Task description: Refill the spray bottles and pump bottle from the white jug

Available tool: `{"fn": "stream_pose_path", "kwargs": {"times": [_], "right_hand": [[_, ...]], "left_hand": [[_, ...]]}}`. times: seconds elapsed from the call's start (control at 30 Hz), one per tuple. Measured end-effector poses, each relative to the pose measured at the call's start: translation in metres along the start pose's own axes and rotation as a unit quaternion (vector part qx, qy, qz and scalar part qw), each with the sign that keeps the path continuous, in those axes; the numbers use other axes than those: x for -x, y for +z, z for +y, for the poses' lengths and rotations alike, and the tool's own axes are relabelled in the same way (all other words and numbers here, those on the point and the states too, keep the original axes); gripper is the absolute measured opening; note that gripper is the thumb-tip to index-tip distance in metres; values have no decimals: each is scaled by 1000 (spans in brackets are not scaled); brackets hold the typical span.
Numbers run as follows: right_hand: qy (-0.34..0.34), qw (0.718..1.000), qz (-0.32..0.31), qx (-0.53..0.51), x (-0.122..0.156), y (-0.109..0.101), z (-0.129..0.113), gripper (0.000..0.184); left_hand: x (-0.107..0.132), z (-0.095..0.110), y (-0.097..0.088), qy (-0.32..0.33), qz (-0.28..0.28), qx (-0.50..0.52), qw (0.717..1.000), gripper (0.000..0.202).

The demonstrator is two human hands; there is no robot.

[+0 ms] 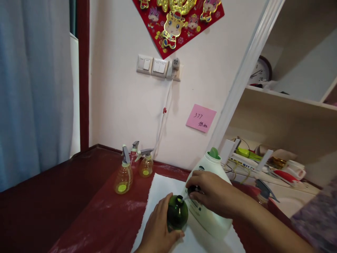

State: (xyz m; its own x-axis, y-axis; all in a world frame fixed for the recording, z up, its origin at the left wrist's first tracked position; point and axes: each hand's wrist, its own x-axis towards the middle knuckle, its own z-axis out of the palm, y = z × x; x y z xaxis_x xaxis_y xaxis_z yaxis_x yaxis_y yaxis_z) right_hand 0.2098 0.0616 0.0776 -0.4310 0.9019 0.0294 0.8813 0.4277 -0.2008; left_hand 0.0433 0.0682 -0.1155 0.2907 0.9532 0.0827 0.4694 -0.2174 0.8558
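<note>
My left hand [158, 228] is wrapped round a small dark green round bottle [177, 213] that stands on a white cloth [160, 191]. Its neck is uncovered at the top. My right hand [210, 191] hovers just above and right of that neck, its fingers pinched on a small dark part [194, 190] with a thin tube running down toward the bottle mouth. Behind my right hand stands a large white jug [210, 165] with a green cap [213, 153].
Two clear yellowish spray bottles [123, 174] [146, 163] and a third, reddish one stand by the wall on a red table covering [105, 214]. Another spray head [264, 191] shows at right. Shelves hold a clock [260, 72] and clutter. Blue curtain hangs at left.
</note>
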Motion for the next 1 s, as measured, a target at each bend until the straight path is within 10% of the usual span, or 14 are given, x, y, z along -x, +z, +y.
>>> {"fn": "stream_pose_path", "kwargs": {"times": [0.37,0.7,0.87,1.0], "right_hand": [[8,1000,-12,15,-29,17,-8,11],[14,1000,17,5,-28,38,-6,41],[13,974,201,-103,5,45,6,27],[46,915,353,-190,38,93,26,34]], "left_hand": [[-3,-6,5,12,5,-4,1000,101],[-6,-6,2,1,-14,-19,1000,104],[-10,-10,3,11,-15,-15,1000,106],[-9,-10,3,5,-2,-11,1000,105]]}}
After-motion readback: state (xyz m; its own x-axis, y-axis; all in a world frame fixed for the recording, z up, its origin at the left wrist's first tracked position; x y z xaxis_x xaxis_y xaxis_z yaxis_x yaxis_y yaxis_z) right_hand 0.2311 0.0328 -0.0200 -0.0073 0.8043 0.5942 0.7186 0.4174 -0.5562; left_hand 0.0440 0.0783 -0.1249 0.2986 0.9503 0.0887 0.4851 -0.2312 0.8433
